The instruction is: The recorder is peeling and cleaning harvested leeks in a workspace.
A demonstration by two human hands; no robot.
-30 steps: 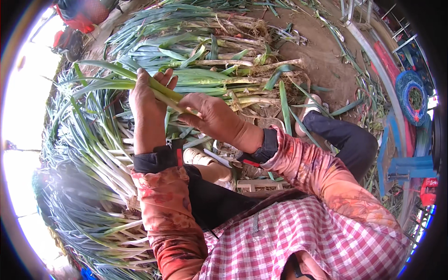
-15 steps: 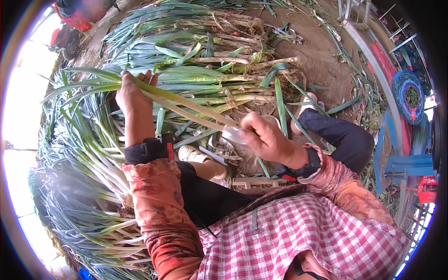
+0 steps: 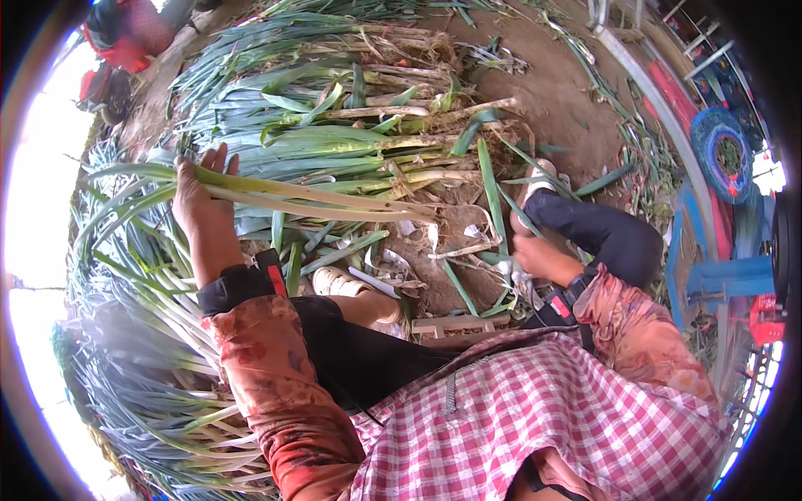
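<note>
My left hand is closed around a small bunch of long green onions, gripping where the leaves begin. Their pale stems and rooty ends point right, while the green leaves trail off left. Lower and to the right, beside my dark trouser leg, is my right hand, apart from the bunch. Its fingers are curled. Whitish scraps show at its fingertips, though I cannot tell whether it holds them. Beyond my left hand, more green onions lie in rows with their roots to the right.
Another heap of green onions fills the left side. A small wooden stool or slat frame sits between my legs. Loose leaves and peelings litter the soil. On the right stand a blue metal frame and a coil of blue twine.
My right hand has left the stem ends and moved right and down toward my leg. My left hand has shifted slightly left with the green onions, which now lie more level.
</note>
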